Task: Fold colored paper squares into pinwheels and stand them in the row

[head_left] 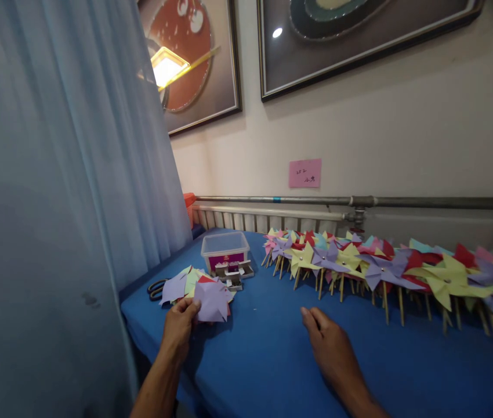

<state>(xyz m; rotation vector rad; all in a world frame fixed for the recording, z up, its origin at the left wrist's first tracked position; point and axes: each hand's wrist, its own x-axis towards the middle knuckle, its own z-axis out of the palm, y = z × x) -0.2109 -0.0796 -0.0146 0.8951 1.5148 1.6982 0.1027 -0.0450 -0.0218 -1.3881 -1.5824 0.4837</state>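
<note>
My left hand [180,325] pinches the near edge of a purple cut paper square [212,300], the top sheet of a small pile of coloured paper squares [188,283] on the blue table [268,348]. My right hand [331,346] rests flat on the blue cloth with its fingers stretched out and nothing in it, a little in front of a long row of finished paper pinwheels [385,270] on wooden sticks.
A clear plastic box [224,248] stands behind the paper pile, with small metal boxes [234,274] in front of it. Black scissors [156,288] lie at the table's left edge. A sheer curtain [64,174] hangs at left; a radiator and pipe [359,202] run along the wall.
</note>
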